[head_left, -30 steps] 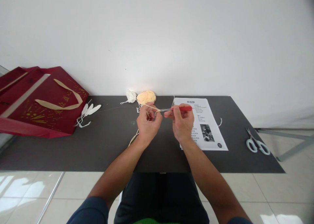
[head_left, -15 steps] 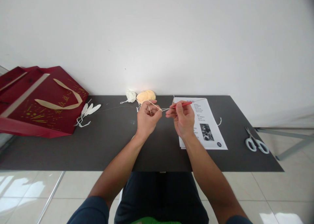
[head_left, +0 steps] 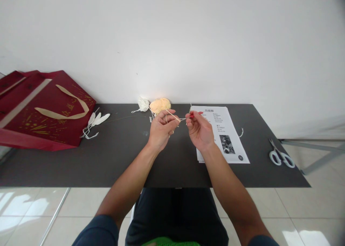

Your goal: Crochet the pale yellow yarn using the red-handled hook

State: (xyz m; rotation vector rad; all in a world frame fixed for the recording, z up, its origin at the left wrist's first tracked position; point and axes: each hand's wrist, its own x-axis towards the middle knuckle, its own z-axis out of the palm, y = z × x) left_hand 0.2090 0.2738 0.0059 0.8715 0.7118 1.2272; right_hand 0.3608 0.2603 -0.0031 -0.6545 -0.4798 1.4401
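My left hand [head_left: 161,130] pinches pale yellow yarn [head_left: 172,114], a strand of which runs over its fingers. Facing it, my right hand [head_left: 201,131] grips a red-handled crochet hook [head_left: 198,114] between thumb and fingers. The hook's thin shaft points left, and yarn stretches across the short gap between both hands. Any stitches at the left fingertips are too small to make out. Behind the left hand lie a ball of peach-yellow yarn [head_left: 160,105] and a smaller ball of white yarn [head_left: 143,104], both against the wall.
Printed sheets [head_left: 231,125] lie under and beyond my right hand. Scissors [head_left: 281,155] with pale handles rest near the right end of the dark table [head_left: 113,163]. At the left are a red gift bag [head_left: 54,120] and white leaf-shaped pieces [head_left: 98,119] with yarn tails.
The right hand has turned, so the hook's handle shows shorter and more hidden by the fingers. Both hands remain close together, with the yarn still between them.
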